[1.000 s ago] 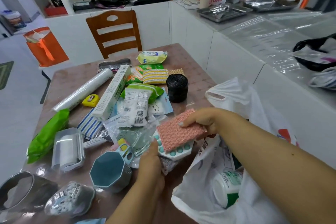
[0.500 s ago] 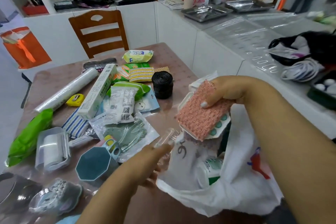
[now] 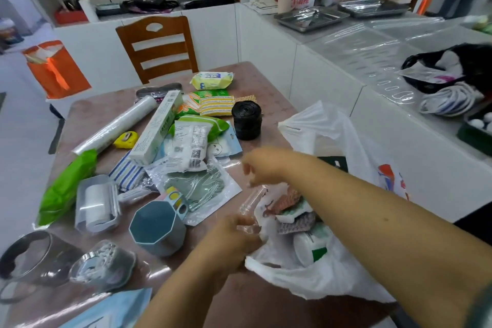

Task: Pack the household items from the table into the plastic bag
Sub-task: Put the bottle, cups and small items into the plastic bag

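The table (image 3: pixel 87 112), covered in a pinkish patterned cloth, carries a spread of household goods, and a wooden chair (image 3: pixel 157 45) stands at its far edge. At the near right corner lies the white plastic bag (image 3: pixel 332 279), its mouth open toward the person. Inside it show a white bottle with a green label (image 3: pixel 310 246), a grey blister pack (image 3: pixel 295 226) and a pink sponge pad (image 3: pixel 290 198).

The left hand (image 3: pixel 234 237) grips the near rim of the bag, fingers curled into the plastic. The right hand (image 3: pixel 262 164) hovers above the bag's mouth; it is blurred, but its fingers seem to hang loose with nothing in them.

Still on the table are a long roll of clear film (image 3: pixel 114 125), a long white box (image 3: pixel 157 128), a green packet (image 3: pixel 66 186), a lint roller in its case (image 3: pixel 97 202), a blue octagonal cup (image 3: pixel 157 226), a pouch of grey clips (image 3: pixel 202 189), a black roll of bin bags (image 3: pixel 246 120), a yellow tissue pack (image 3: pixel 211 80) and a small yellow tape measure (image 3: pixel 126 138).
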The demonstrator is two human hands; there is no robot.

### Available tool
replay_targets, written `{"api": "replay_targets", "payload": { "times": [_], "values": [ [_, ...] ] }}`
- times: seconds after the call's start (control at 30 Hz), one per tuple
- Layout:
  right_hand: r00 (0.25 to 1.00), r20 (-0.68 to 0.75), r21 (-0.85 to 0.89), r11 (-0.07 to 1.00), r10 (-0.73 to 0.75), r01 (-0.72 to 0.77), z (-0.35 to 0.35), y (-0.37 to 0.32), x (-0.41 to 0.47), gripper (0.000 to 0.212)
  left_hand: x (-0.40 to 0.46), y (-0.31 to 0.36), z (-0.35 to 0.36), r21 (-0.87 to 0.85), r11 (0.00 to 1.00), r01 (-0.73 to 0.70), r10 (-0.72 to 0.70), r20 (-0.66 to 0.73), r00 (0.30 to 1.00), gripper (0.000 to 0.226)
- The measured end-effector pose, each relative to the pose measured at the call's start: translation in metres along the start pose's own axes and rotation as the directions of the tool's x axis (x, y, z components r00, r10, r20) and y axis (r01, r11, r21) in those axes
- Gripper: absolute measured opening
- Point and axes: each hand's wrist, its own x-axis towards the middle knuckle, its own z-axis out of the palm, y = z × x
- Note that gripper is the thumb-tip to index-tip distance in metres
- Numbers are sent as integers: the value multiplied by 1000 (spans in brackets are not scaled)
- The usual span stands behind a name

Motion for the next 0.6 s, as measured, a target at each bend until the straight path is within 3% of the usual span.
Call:
{"api": "replay_targets", "payload": {
  "times": [0.1,0.17,0.3,0.47,0.53,0.6],
  "values": [
    [983,178,-94,993,-47,65,27,-9,21,49,-3,-6,-4,-32,999,6,-7,-12,1000,22],
    [978,194,-120,988,-77,102,39,-11,31,62,-3,-10,-5,-57,998,7,-8,-20,1000,22],
    [983,138,-211,966,-125,152,56,-9,43,75,-3,-11,-6,-101,995,13,-16,-25,1000,21],
    [982,-22,-247,953,-186,175,67,-6,52,65,-3,-7,-6,-187,982,-10,1,-45,999,18],
    [975,-137,-53,984,-176,171,54,1,47,62,-4,-6,-7,-223,975,-11,-1,-54,999,16],
    [971,-218,329,930,-97,167,32,14,34,62,-5,-3,-7,-287,958,-3,-12,-50,999,14]
  ]
}}
